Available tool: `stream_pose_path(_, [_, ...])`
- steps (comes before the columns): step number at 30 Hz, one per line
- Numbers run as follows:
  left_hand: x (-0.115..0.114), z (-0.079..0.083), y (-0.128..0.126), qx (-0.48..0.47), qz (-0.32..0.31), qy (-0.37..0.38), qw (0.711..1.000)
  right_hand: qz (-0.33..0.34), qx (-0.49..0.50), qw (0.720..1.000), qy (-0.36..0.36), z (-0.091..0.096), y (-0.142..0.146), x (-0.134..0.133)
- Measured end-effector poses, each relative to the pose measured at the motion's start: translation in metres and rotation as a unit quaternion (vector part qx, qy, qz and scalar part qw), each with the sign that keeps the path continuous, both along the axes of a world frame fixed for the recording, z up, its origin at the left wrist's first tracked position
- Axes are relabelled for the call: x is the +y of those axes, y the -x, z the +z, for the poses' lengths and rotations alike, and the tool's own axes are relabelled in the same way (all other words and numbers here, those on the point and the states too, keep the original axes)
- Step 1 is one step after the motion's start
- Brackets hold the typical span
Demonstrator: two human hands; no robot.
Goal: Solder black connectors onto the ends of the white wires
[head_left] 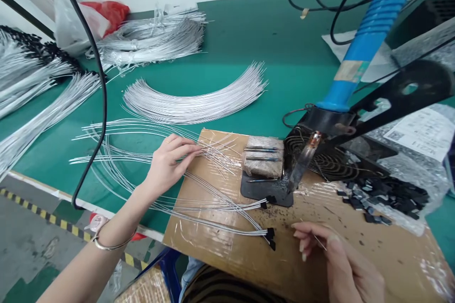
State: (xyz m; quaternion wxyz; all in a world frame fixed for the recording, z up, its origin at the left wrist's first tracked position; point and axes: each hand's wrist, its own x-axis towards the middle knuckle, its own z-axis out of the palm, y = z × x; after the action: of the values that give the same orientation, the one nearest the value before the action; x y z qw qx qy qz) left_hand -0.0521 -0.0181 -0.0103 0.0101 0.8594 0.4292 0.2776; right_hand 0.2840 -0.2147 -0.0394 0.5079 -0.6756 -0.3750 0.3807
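My left hand [172,161] reaches over the cardboard sheet with thumb and fingers pinched on thin white wires. Their loose ends [222,158] spread out just beyond the fingertips; how many are gripped is unclear. At lower right, my right hand [336,255] pinches a thin needle-like piece [320,242] between its fingers. Between the two hands lie white wires fitted with small black connectors [270,234]. A wrapped block [263,166] with several thin metal picks [262,149] on it sits on a dark plate [268,193].
A curved bundle of white wires [192,104] lies on the green table [291,64]. More bundles [159,40] are at back left. Right of the cardboard [202,241] are a blue ribbed hose [373,28], a black fan [320,151] and a pile of black connector housings [387,196]. A black cable [103,90] hangs at left.
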Motion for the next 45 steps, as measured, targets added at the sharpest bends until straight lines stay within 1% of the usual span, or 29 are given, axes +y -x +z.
stream_pose_path(6, [-0.009,0.013,-0.004,-0.06,0.06,0.03,0.996,0.011,-0.02,1.0,-0.002,0.003,-0.001,0.002])
stream_pose_path(10, [-0.011,0.014,-0.006,-0.072,0.076,0.043,0.994,0.017,-0.04,0.999,0.003,0.003,-0.001,0.001])
stream_pose_path(13, [-0.009,0.009,0.001,-0.047,0.063,0.038,0.996,0.017,-0.047,0.999,0.015,0.005,0.001,0.001])
stream_pose_path(16, [-0.006,0.005,0.012,-0.009,0.034,0.032,0.999,0.015,-0.055,0.998,0.023,0.004,0.0,0.002])
stream_pose_path(20, [-0.005,0.002,0.021,0.037,-0.007,0.033,0.999,0.054,-0.088,0.995,-0.014,-0.004,-0.008,0.003])
stream_pose_path(23, [-0.005,0.001,0.023,0.066,-0.018,0.029,0.997,0.074,-0.098,0.992,-0.032,-0.007,-0.012,0.004])
stream_pose_path(26, [-0.004,-0.001,0.022,0.088,-0.02,0.029,0.995,0.051,-0.092,0.994,-0.003,-0.004,-0.008,0.003])
stream_pose_path(29, [-0.001,-0.001,0.022,0.086,-0.023,0.035,0.995,0.025,-0.08,0.996,0.031,0.001,-0.002,0.001])
stream_pose_path(32, [-0.002,0.003,0.024,0.054,-0.017,0.042,0.998,0.025,-0.071,0.997,0.032,0.002,0.001,0.0])
stream_pose_path(35, [-0.007,0.01,0.025,-0.001,-0.001,0.051,0.999,0.023,-0.073,0.997,0.028,-0.001,-0.001,0.0])
stream_pose_path(39, [-0.019,0.021,0.019,-0.064,0.008,0.096,0.993,0.033,-0.078,0.996,0.004,-0.002,-0.003,0.001])
stream_pose_path(43, [-0.033,0.031,0.006,-0.092,0.0,0.148,0.985,-0.002,-0.062,0.998,0.011,0.007,0.004,0.0])
stream_pose_path(45, [-0.041,0.039,-0.001,-0.094,-0.01,0.168,0.981,-0.008,-0.056,0.998,-0.008,0.013,0.008,-0.001])
